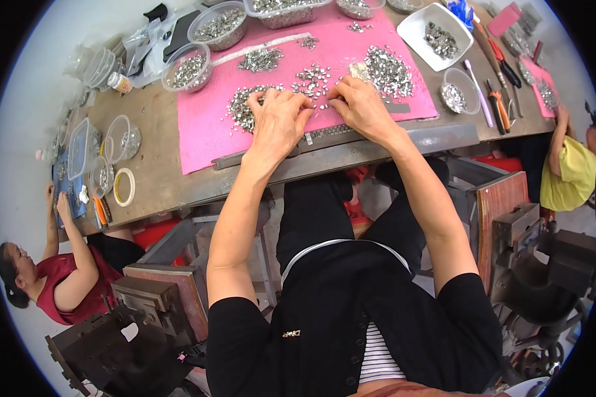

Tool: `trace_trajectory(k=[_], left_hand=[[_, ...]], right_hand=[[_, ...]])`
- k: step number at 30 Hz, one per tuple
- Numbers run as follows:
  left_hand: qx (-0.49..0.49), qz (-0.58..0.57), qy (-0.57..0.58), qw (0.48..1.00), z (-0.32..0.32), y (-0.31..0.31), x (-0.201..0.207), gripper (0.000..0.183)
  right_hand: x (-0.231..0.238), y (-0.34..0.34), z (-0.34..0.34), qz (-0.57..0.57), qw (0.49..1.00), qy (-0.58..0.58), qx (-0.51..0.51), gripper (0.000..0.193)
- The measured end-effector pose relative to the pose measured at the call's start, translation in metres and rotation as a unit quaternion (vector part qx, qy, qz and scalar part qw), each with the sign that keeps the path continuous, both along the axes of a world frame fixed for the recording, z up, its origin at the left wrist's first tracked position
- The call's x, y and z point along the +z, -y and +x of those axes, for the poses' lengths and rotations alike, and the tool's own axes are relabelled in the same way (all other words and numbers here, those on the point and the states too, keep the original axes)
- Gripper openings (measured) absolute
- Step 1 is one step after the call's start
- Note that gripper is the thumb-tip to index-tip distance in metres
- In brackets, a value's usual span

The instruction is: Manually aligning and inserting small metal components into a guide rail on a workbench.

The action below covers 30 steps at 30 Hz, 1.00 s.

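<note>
My left hand (278,122) rests at the near part of a pink mat (195,142), beside a pile of small silvery metal pieces (240,109). Its thumb and fingers are drawn together. Opposite it, my right hand (364,109) has its thumb and forefinger pinched, close to a second metal pile (387,73). Whatever either hand grips is too small to make out. Between the hands lies a loose scatter of the same pieces (311,81). Just below the fingertips, a long narrow metal bar (331,135) runs along the table's front edge, with a row of small pieces along it.
Clear tubs of metal pieces (189,69) stand at the back left; a white square dish (407,28) sits at the back right. Pliers (496,109) and a toothbrush (478,92) lie on the right. A tape roll (124,198) lies on the left. People work at both sides.
</note>
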<state>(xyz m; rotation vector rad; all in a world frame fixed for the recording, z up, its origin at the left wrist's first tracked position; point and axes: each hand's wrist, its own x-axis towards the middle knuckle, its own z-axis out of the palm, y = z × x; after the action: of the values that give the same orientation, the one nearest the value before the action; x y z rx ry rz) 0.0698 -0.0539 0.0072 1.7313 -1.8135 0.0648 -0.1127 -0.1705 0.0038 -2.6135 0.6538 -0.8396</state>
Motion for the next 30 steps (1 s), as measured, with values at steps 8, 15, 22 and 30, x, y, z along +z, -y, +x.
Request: trace_trajectory(k=[8, 15, 22, 30], left_hand=[[-0.029, 0.006, 0.058, 0.998, 0.001, 0.016, 0.002, 0.012], [-0.074, 0.017, 0.077, 0.994, 0.006, 0.022, 0.005, 0.013], [-0.098, -0.021, 0.032, 0.994, -0.004, 0.006, 0.012, 0.012], [-0.055, -0.060, -0.033, 0.996, -0.032, -0.026, 0.000, 0.013]], right_hand=[[-0.002, -0.007, -0.009, 0.013, 0.999, 0.026, -0.012, 0.011], [0.000, -0.007, -0.007, 0.028, 0.999, 0.017, -0.025, 0.010], [0.006, -0.018, -0.017, 0.038, 0.999, 0.036, -0.008, 0.010], [-0.004, -0.051, -0.031, 0.052, 0.995, 0.087, 0.004, 0.014]])
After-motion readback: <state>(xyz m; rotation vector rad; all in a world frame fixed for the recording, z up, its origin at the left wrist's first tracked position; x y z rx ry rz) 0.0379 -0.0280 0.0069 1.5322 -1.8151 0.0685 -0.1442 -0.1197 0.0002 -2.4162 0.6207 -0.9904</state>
